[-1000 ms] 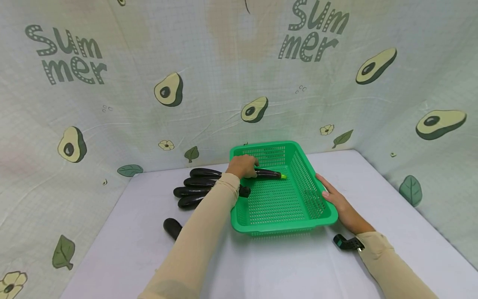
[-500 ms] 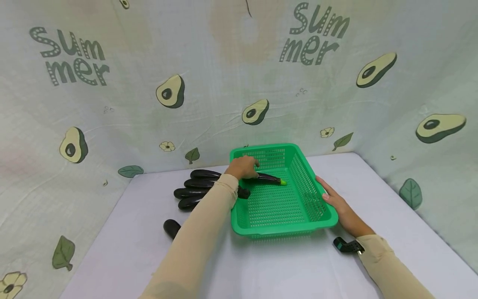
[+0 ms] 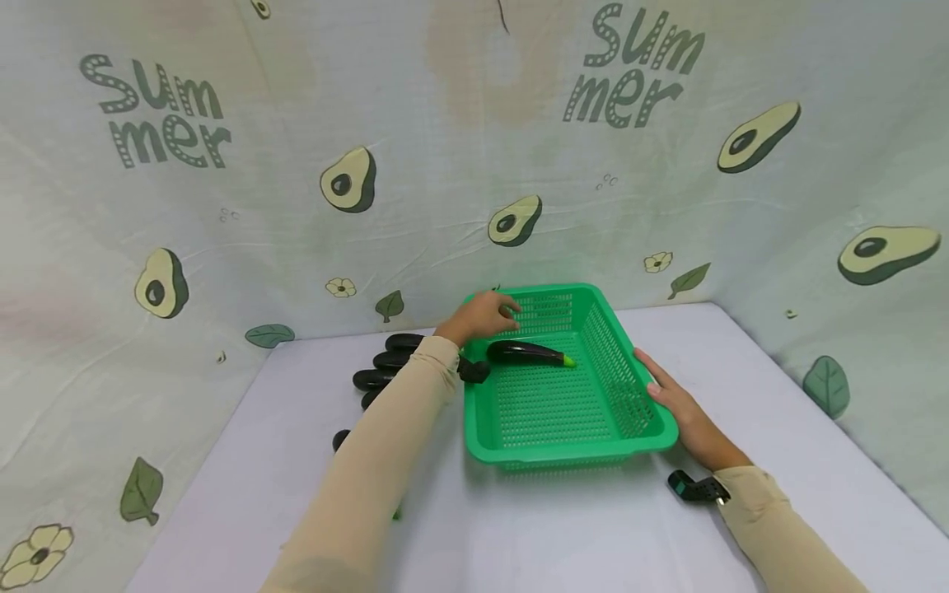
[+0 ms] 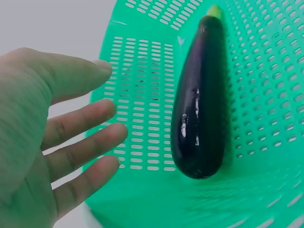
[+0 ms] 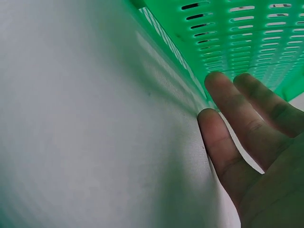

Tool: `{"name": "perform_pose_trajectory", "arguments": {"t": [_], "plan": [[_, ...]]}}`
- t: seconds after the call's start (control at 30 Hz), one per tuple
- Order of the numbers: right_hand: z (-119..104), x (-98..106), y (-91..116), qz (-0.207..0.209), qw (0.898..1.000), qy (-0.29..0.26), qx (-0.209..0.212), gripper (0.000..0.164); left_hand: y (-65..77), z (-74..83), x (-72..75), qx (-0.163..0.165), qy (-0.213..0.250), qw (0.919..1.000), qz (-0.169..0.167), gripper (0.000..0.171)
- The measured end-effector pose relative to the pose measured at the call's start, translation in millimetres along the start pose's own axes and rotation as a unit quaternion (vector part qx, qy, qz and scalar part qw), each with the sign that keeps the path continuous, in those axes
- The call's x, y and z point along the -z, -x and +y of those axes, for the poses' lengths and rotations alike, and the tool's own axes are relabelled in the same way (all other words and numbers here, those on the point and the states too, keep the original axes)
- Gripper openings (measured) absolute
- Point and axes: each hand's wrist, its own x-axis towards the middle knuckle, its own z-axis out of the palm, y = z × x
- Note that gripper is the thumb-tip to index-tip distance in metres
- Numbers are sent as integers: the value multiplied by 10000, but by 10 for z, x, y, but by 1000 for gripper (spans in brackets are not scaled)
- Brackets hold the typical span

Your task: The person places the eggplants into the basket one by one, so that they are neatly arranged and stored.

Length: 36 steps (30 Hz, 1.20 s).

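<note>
A glossy dark purple eggplant with a green stem end lies in the green perforated basket, along its back left part. My left hand is above the basket's left rim, fingers apart and holding nothing. In the left wrist view, its thumb and fingers stand beside the eggplant with a gap between. My right hand rests against the basket's outer right side. The right wrist view has its fingers extended at the slotted wall.
Several more eggplants lie on the white table at the left, partly hidden by my left arm. Another eggplant lies nearer, mostly covered by the sleeve. A printed cloth hangs behind.
My left hand has let go of the eggplant and lifted up and left, leaving it lying in the basket. The right hand stays at the basket's side.
</note>
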Motion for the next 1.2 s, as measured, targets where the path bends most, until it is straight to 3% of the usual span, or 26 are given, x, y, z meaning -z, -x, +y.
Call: {"name": "perform_pose_trajectory", "arguments": {"t": [0.33,0.63,0.93,1.2], "plan": [[3,-2,-11,90,9999,108,1,55,150,-10,98,-23,-90,9999,64,39],[-7,20,-23,-60,9999,19,154,56,382,-81,164,-107,-100,9998,154,39],[-29,20,-12,-116,9999,34,-73,55,661,-137,209,-629,275,9949,732,36],[-27,15,-8,-67,9999,-32,-93,54,874,-150,257,-928,355,9914,849,36]]}}
